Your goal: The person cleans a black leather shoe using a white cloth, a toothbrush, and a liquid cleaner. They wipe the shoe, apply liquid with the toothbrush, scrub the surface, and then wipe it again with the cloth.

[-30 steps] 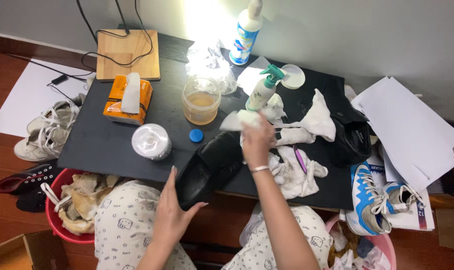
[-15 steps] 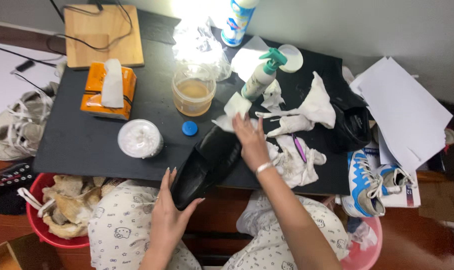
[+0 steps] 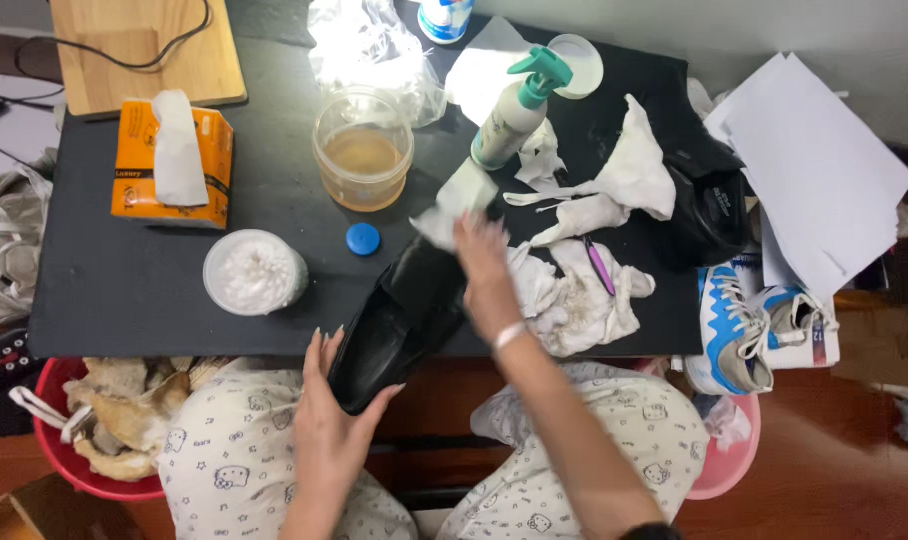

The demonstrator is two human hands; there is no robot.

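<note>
A black leather shoe (image 3: 399,320) lies slanted over the near edge of the black table (image 3: 124,280). My left hand (image 3: 329,415) cups its heel end from below. My right hand (image 3: 484,270) presses a white wipe (image 3: 456,200) against the shoe's toe end. A teal-topped spray bottle (image 3: 514,110) stands just beyond the wipe. Crumpled, soiled white cloths (image 3: 584,290) lie to the right of my right hand, with a pink pen (image 3: 601,265) on them.
A tub of amber liquid (image 3: 362,150), a blue cap (image 3: 363,239), a round tub of cotton swabs (image 3: 254,272) and an orange tissue box (image 3: 169,165) sit on the left. A second black shoe (image 3: 709,215), white papers (image 3: 814,170), blue-white sneakers (image 3: 739,320), a red basket (image 3: 84,440).
My right hand with the wipe has slid down toward the shoe's toe. The view has moved closer and shifted right. My left hand stays at the heel.
</note>
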